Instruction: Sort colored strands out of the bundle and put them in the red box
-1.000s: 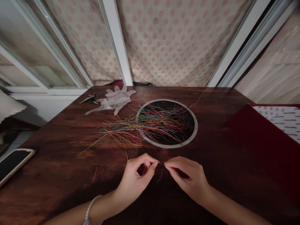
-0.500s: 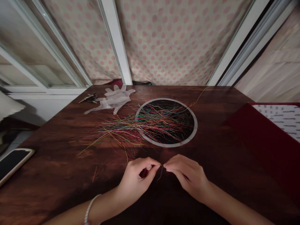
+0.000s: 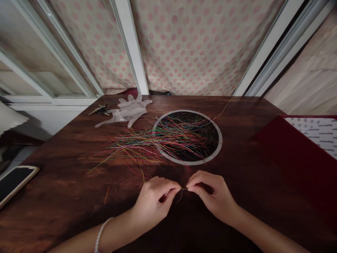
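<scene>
Close to the table's near side, my left hand (image 3: 157, 195) pinches a thin wire (image 3: 181, 194) between thumb and forefinger, with a pale end dangling below the fingertips. My right hand (image 3: 212, 195) is pinched too, its fingertips on a short dark stretch of the same piece just to the right. The fingertips nearly meet. Beyond my hands lies a loose bundle of thin coloured wires (image 3: 137, 144), red, green, yellow and white. It spreads over a round black mat with a pale rim (image 3: 220, 140) and spills off to the left.
Behind the wires, on the left, lie a clear plastic glove (image 3: 130, 111) and keys (image 3: 100, 109). A phone (image 3: 15, 182) rests at the left edge. A dark red folder (image 3: 292, 154) takes up the right. One orange strand (image 3: 106, 195) lies left of my hands.
My right hand's fingers have shifted slightly up and right, opening a small gap from the left fingertips where a dark stretch now shows. My left hand is almost unmoved.
</scene>
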The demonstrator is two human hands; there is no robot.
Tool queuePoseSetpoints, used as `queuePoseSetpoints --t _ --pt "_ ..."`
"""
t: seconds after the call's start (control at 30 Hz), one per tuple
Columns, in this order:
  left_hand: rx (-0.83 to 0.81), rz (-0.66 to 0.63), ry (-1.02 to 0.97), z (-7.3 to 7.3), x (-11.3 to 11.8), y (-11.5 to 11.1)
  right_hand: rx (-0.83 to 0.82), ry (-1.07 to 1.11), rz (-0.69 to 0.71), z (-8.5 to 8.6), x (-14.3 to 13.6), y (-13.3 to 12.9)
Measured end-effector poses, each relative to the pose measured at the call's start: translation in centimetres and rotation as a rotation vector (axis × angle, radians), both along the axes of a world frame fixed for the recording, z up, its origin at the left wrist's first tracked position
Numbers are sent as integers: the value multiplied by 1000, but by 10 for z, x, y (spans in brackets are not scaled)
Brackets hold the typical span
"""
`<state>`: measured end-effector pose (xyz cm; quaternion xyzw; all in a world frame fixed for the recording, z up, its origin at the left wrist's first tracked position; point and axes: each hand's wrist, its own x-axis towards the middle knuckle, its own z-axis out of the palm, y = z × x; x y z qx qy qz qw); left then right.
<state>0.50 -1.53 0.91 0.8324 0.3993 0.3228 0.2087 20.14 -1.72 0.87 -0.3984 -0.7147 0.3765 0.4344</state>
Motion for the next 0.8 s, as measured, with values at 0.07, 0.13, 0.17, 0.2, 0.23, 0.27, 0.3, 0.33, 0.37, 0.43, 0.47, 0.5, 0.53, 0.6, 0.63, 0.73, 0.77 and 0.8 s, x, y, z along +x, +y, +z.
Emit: queuePoseSetpoints --t 0.07,0.13,0.17,0.2,0.23,0.27,0.3,0.33,0.37,0.43,0.47,0.5,0.53,0.6,0.63,0.73,0.77,0.8 --pt "37 -29 6 -2 -1 1 -181 37 3 2 0 2" --pt "57 -51 23 -4 -2 2 -313 94 10 1 0 4" --pt "61 -58 32 -5 -3 2 -364 131 17 0 0 5" --pt "65 -62 41 -5 -4 2 -410 167 26 -1 0 6" --pt "69 -66 48 -5 -4 2 -451 199 33 -2 0 7" --pt "74 -68 49 -5 -4 2 -484 221 38 -3 1 7" --pt "76 -70 44 -5 -5 2 -510 231 40 -4 1 8" --pt "73 -72 32 -4 -5 2 -529 228 39 -4 1 8" --pt "64 -74 14 -3 -4 2 -539 216 39 -4 1 8" --pt "22 -76 -34 -1 -3 2 -540 179 36 -3 1 8" --pt "-8 -72 -58 1 -2 3 -534 161 36 -2 1 7" --pt "-43 -68 -78 2 -2 3 -520 143 33 -1 1 7" --pt "-81 -61 -95 4 -1 4 -497 121 27 0 1 6" --pt "-161 -39 -121 6 -1 4 -414 64 11 0 0 4" --pt "-197 -27 -133 8 -1 4 -352 34 6 0 0 3" --pt "-283 2 -178 11 -1 4 -131 -15 14 -1 -1 1" --pt "-307 6 -196 11 -1 3 -55 -19 22 -2 -2 0" --pt "-330 10 -215 12 -1 3 21 -21 29 -2 -2 -1"
